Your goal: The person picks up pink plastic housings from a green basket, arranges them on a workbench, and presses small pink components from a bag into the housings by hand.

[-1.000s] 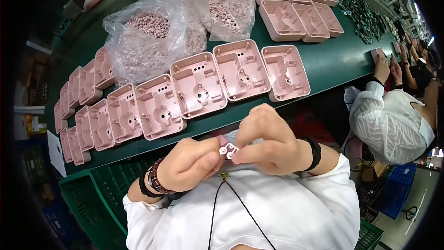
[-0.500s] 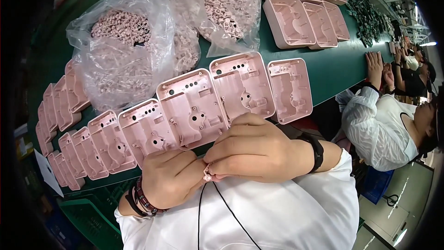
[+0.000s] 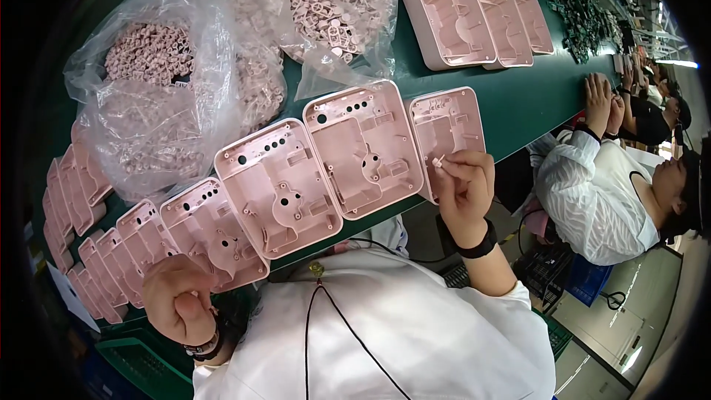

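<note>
My right hand pinches a small pale pink plastic part at its fingertips, over the rightmost pink housing shell in the near row. My left hand is curled into a loose fist below the left end of that row, close to the smaller shell; whether it holds anything is hidden. Two larger pink shells lie open side up between my hands on the green table.
Clear plastic bags of small pink parts sit behind the row. More pink shells are stacked at the left and lined up at the far right. A pile of dark parts lies further along. A seated person in white works at my right.
My hands were together at my chest on a small part. They have separated: the right hand has reached up to the rightmost shell with the part, the left has dropped down and left.
</note>
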Action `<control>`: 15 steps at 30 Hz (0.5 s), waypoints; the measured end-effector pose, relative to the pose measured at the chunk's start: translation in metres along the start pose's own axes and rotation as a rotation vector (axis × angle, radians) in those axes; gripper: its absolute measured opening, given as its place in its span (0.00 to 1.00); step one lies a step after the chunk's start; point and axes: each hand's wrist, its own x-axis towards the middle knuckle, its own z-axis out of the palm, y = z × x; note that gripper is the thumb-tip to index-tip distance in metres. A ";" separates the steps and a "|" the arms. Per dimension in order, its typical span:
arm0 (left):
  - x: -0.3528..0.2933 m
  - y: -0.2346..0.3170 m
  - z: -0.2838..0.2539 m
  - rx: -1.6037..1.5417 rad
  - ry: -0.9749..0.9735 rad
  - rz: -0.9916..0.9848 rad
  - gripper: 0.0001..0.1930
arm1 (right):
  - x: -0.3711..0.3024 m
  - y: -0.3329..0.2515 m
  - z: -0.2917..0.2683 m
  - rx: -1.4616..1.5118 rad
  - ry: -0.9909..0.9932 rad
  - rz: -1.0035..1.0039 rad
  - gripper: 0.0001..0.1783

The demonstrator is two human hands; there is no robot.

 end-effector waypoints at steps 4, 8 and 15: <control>-0.008 -0.006 -0.003 -0.007 0.092 -0.005 0.25 | 0.018 0.003 0.007 0.027 0.028 0.012 0.13; -0.022 -0.015 -0.015 -0.009 0.104 -0.012 0.24 | 0.037 -0.007 0.001 0.030 -0.113 0.045 0.11; -0.050 -0.034 -0.026 -0.137 0.213 -0.091 0.23 | 0.112 -0.059 0.003 -0.307 -0.492 -0.397 0.09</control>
